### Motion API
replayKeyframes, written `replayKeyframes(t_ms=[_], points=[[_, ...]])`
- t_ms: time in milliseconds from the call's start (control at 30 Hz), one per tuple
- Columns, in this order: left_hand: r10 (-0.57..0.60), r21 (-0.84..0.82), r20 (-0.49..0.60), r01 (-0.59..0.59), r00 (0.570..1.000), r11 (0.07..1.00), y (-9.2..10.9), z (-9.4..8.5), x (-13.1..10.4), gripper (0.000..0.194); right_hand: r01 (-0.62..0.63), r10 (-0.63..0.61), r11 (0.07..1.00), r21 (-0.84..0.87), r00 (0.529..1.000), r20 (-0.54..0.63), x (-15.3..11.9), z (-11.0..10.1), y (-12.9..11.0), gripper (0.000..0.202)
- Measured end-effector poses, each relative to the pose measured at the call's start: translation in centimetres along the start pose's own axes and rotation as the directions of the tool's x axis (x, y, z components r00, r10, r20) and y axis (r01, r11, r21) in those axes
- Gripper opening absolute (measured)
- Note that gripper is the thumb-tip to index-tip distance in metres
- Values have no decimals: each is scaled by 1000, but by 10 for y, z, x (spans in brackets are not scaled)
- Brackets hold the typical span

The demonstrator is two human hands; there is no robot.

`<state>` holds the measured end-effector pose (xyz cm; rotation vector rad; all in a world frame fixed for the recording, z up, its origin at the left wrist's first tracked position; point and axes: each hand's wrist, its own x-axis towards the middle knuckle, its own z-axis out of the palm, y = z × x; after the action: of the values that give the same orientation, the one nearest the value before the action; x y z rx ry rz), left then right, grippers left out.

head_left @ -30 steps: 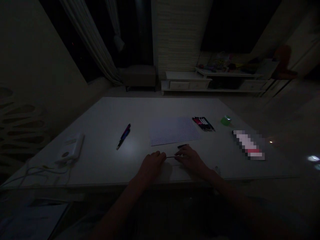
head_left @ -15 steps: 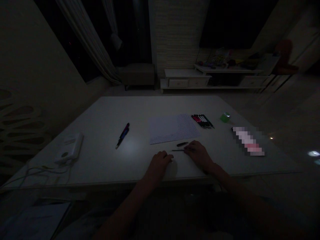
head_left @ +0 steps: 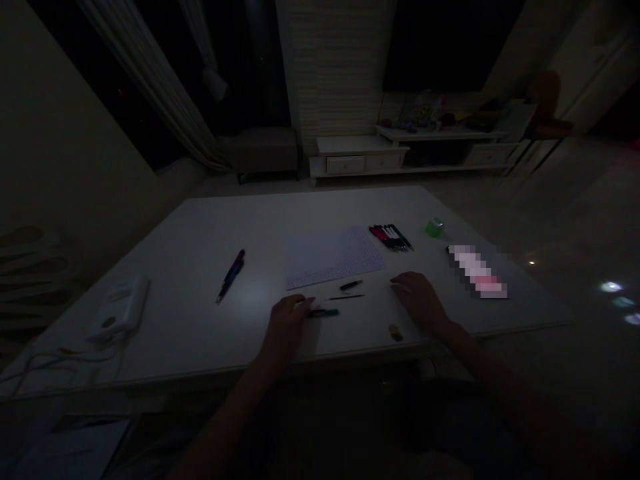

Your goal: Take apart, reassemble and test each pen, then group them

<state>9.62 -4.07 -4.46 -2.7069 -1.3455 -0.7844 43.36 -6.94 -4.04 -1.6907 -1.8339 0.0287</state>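
Note:
My left hand (head_left: 286, 323) rests at the near part of the table, its fingers curled on the left end of a dark pen barrel with a green end (head_left: 330, 312). My right hand (head_left: 420, 300) is farther right, thumb and fingers pressed together on the tabletop; what they hold, if anything, is too dark to make out. Between the hands lies a thin pen refill (head_left: 346, 297), with a short dark pen part (head_left: 351, 285) just beyond it. A small brownish piece (head_left: 395, 332) sits near the front edge, below my right hand.
Ahead lies a sheet covered with writing (head_left: 330, 257). A row of pens (head_left: 391, 238), a green container (head_left: 435, 227) and a blurred-out phone-like object (head_left: 477, 272) are to the right. Two pens (head_left: 231, 277) and a white power strip (head_left: 120, 307) with cables lie left. The room is dim.
My right hand has moved right, off the refill, which now lies alone. The green-ended barrel beside my left hand and the small brownish piece have come into view. The camera view has shifted slightly.

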Motion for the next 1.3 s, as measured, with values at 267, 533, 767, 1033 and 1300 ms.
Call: replayKeyframes(t_ms=[267, 533, 767, 1033, 1300], points=[[-164, 102, -96, 174, 982, 980, -57, -35, -42, 27, -78, 92, 959, -273, 995, 39, -30, -6, 46, 45], [-168, 21, -40, 169, 985, 985, -6, -24, -12, 21, 9, -11, 999, 51, 998, 54, -11, 15, -22, 21], [-78, -74, 137, 88, 988, 993, 56, -1, 21, 25, 1, -28, 991, 135, 979, 203, 14, 40, -71, 7], [-259, -177, 125, 278, 958, 944, 45, -6, 25, 11, -16, 6, 999, 45, 977, 215, 17, 29, -72, 9], [-322, -300, 85, 332, 943, 894, 40, -5, 22, 13, 28, -42, 997, 67, 975, 219, 10, 21, -80, 11]])
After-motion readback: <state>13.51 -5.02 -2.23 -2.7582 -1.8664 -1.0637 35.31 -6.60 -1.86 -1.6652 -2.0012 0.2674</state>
